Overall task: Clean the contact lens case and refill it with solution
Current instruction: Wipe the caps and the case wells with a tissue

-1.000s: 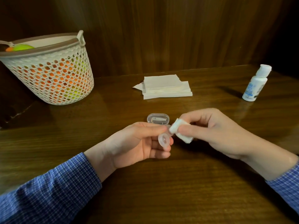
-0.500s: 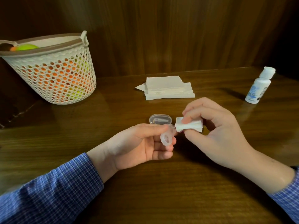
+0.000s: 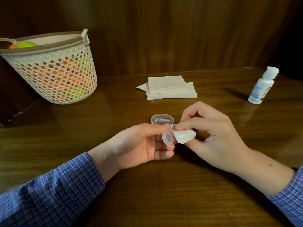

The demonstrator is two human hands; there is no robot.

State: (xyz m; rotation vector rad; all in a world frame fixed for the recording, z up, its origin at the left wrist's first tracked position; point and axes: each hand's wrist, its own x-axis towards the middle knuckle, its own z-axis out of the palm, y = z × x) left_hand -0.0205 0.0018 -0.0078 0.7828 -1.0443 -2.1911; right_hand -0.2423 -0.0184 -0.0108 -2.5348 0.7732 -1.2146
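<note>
Because I want to see into the well while I dry it, I hold the lens case (image 3: 167,138) tipped up, its open cup turned toward my face, a little above the table (image 3: 147,194). My left hand (image 3: 144,145) grips it: the thumb lies along the top and the curled fingers back it from below, so it should not spin or slip when I press on it. My right hand (image 3: 211,133) pinches a folded tissue (image 3: 184,136) between thumb and forefinger, and its edge touches the right side of the case, at the rim. I keep the tissue bunched small, I think, so that a corner can reach inside the cup.

Just behind the case lies a clear oval box (image 3: 162,119), flat on the table, close enough to reach without looking; something pale lies inside it, but I cannot tell what. Farther behind the case sits a stack of tissues (image 3: 170,86), a spare supply if this piece gets too wet. Well to the right of the case, toward the back, the solution bottle (image 3: 262,86) stands upright with its cap on, out of the way of my elbows, since by my reckoning the refill comes only after the wiping. Far to the left of the case stands a white basket (image 3: 49,66) with orange and green things showing through its holes.
</note>
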